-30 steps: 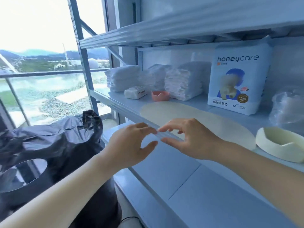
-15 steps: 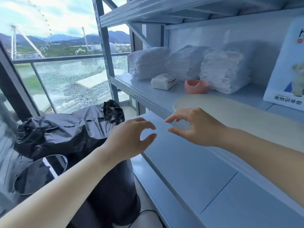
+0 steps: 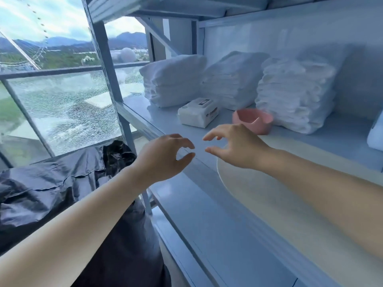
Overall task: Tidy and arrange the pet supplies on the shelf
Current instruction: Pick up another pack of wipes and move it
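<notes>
— Pet supplies (image 3: 234, 81) fill our shelf (image 3: 157, 119): pad stacks (image 3: 294, 94) behind, so white pack (image 3: 199, 112) and pink bowl (image 3: 252, 121) are reachable in front.
— Our left hand (image 3: 163, 158), right hand (image 3: 236, 146)?
— Empty, fingers half-curled, thumbs apart; we judge, readying a grasp.

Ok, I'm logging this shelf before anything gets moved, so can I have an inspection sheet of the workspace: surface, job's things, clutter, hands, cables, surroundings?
Surface: pale blue metal shelf; a round cream mat lies flat near its front edge.
Job's things: left pad stack, middle pad stack and right pad stack along the back; small white pack and pink bowl in front of them; a white package is cut off at the right edge.
Clutter: nothing seen.
Hands: left hand and right hand are loosely curled at the shelf's front and hold nothing.
Cables: nothing seen.
Surroundings: black bin bag lower left; shattered glass pane behind it; hills beyond.
</notes>
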